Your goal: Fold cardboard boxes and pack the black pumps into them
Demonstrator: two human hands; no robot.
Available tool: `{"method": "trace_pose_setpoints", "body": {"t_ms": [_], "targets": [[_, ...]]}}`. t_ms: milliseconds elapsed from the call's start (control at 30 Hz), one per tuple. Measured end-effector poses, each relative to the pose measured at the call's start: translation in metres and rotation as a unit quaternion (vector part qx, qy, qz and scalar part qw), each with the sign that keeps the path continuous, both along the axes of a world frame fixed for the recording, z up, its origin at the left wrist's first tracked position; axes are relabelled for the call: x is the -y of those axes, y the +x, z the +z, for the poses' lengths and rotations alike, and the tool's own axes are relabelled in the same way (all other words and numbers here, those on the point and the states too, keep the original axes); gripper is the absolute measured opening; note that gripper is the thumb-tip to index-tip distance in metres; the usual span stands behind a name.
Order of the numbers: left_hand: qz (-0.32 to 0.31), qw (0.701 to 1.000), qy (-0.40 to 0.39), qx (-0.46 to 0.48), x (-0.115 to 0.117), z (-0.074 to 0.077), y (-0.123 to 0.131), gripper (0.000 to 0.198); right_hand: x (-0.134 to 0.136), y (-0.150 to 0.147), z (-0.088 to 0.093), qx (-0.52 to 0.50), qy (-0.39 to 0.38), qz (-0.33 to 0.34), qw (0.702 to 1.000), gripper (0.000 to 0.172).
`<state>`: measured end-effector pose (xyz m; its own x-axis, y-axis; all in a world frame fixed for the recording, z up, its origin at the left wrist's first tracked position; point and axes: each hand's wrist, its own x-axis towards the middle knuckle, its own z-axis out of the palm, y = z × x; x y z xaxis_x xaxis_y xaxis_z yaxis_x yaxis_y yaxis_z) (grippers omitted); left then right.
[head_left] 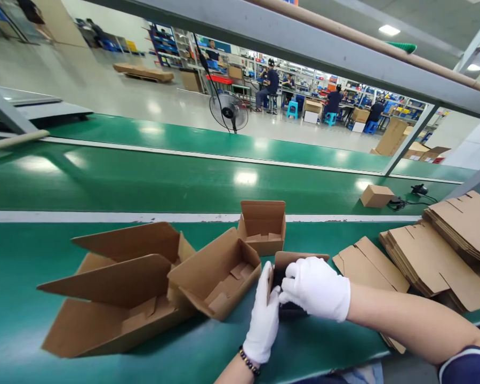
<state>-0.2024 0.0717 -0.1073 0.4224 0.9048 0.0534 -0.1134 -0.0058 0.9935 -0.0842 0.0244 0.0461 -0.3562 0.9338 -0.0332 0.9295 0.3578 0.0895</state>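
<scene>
Both of my hands wear white gloves and are at a small brown cardboard box (302, 257) standing on the green work surface. My left hand (263, 320) grips the box's left wall, thumb and fingers on either side of it. My right hand (318, 288) reaches over the box, its fingers curled and closed at that same side, hiding most of the interior. Just left of my hands stands an open cardboard box (220, 272) with folded flaps in its bottom. Another small open box (263, 226) stands behind.
Two larger open boxes (116, 304) stand at the left. Flat cardboard blanks (436, 256) are stacked at the right, beside my right forearm. Farther back are a closed small box (377, 196) and a black cabled device (419, 189). A metal frame bar (344, 58) crosses above.
</scene>
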Motion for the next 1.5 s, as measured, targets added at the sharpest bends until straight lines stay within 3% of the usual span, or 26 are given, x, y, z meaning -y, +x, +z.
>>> {"method": "trace_pose_setpoints", "body": {"t_ms": [100,233,333,467,533,600,700,833,1067,1200,1333,1500], "targets": [[0.027,1.0,-0.011,-0.005,0.007,0.003,0.004,0.061,-0.003,-0.02,-0.006,0.046,0.023,-0.073,0.996,0.019],[0.047,0.998,-0.033,-0.017,0.016,0.002,0.005,0.058,-0.002,-0.031,-0.034,-0.006,0.051,-0.123,0.991,0.023],[0.005,1.0,-0.024,-0.011,0.014,-0.001,0.0,0.059,0.005,-0.024,-0.059,-0.092,0.078,-0.113,0.986,0.022],[-0.128,0.991,-0.002,0.03,0.003,-0.002,-0.017,0.065,0.013,-0.014,-0.077,-0.167,0.103,-0.103,0.975,0.022],[-0.197,0.979,0.007,0.051,-0.002,0.001,-0.026,0.065,0.016,-0.011,-0.078,-0.173,0.116,-0.122,0.97,0.024],[-0.225,0.973,0.027,0.044,-0.005,0.006,-0.031,0.06,0.017,-0.009,-0.078,-0.159,0.144,-0.141,0.966,0.026],[-0.194,0.979,0.06,-0.013,-0.006,0.011,-0.025,0.06,0.016,-0.004,-0.079,-0.14,0.166,-0.138,0.966,0.029],[-0.119,0.986,0.084,-0.086,-0.005,0.006,-0.004,0.068,0.012,0.002,-0.077,-0.144,0.109,-0.118,0.977,0.037],[-0.071,0.987,0.137,-0.045,0.003,-0.013,0.008,0.055,0.008,-0.002,-0.066,-0.114,0.089,-0.154,0.977,0.032],[-0.085,0.97,0.212,-0.078,-0.003,-0.018,0.004,0.053,0.004,-0.002,-0.065,-0.131,0.08,-0.135,0.979,0.038],[-0.138,0.938,0.305,-0.096,-0.018,-0.011,0.004,0.059,-0.001,0.005,-0.062,-0.197,0.055,-0.119,0.972,0.039],[-0.117,0.94,0.298,-0.114,-0.017,0.0,0.009,0.055,0.025,0.013,-0.056,-0.269,0.087,-0.065,0.957,0.038]]}}
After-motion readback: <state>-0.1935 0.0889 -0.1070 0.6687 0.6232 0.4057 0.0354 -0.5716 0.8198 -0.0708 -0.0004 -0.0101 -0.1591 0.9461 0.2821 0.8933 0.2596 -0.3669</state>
